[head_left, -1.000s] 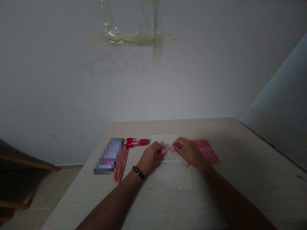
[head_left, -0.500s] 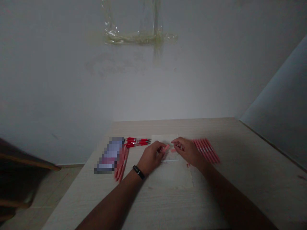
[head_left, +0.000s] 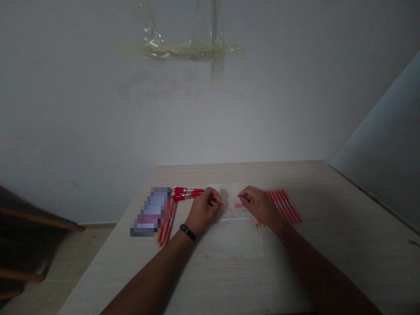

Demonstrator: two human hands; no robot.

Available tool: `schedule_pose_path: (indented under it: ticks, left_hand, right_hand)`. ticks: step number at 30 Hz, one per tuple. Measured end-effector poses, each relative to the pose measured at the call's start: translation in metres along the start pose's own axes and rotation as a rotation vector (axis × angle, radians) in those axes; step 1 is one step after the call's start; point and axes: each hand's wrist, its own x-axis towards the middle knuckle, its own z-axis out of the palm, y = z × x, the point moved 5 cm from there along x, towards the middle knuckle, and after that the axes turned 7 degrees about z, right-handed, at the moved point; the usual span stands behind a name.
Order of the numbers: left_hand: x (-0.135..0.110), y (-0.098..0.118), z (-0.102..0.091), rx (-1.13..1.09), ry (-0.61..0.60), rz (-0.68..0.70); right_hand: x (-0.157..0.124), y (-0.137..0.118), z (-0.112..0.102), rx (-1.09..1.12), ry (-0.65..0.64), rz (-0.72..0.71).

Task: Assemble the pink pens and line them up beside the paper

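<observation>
My left hand, with a dark band at its wrist, pinches a small pink pen part between thumb and fingers above a pale sheet. My right hand hovers across from it with fingertips drawn together; whatever they hold, if anything, is too small to make out. On the sheet between the hands lies a short pink piece. Closer to me is a thin whitish rod. Small reddish bits sit just below my right hand.
Red pens lie behind my left hand. Pink pens rest beside a blurred-out, phone-like object on the left. Several pink pens form a row to the right. A wall stands behind the table.
My left hand has moved slightly left and away from me with the pink pen part, widening the gap between the hands. My right hand has shifted a little to the right.
</observation>
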Motion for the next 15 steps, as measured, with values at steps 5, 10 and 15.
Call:
schedule_pose_path:
  ticks: [5,10,15]
  left_hand:
    - [0.0010,-0.0017,0.0010,0.079,-0.048,0.011]
    - [-0.0014,-0.0013,0.0037,0.159,-0.080,0.016]
    - [-0.0014,-0.0018,0.0025,0.149,-0.069,0.025]
  right_hand:
    - [-0.0002,-0.0012,-0.0006,0.003,-0.006,-0.006]
    - [0.0001,-0.0004,0.0004,-0.006,-0.007,-0.012]
    - [0.0006,-0.0001,0.0002,-0.020,-0.016,-0.015]
